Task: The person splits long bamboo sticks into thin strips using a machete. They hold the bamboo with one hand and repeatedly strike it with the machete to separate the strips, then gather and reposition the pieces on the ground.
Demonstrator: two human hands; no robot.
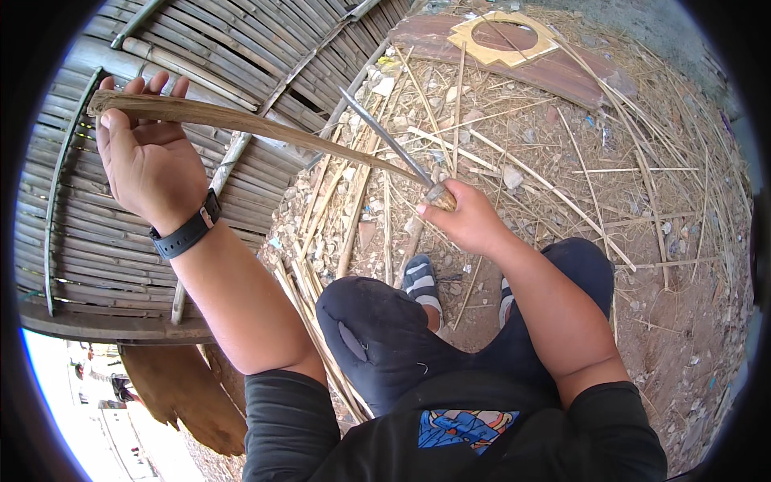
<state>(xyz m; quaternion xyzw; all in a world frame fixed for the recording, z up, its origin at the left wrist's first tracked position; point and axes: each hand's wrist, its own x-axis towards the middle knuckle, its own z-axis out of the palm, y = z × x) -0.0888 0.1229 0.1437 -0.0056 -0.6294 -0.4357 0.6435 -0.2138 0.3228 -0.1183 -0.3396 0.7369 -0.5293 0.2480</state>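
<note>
My left hand (161,173), raised at the left, grips the thick end of a long split bamboo strip (265,127) between thumb and fingers, its fingertips pointing up behind it. From there the strip slants down to the right, narrowing toward my right hand (475,221). That hand is closed round the wooden handle of a knife (381,132), whose long blade points up and left. The strip's thin end meets the knife near the base of the blade; whether the edge has cut into it I cannot tell.
A bamboo-slat wall (265,48) stands close by on the left. Loose bamboo strips (546,189) lie over the stony, straw-strewn ground around my feet. Toward the back is a brown board (434,40) bearing a pale notched panel (474,52) with a round hole.
</note>
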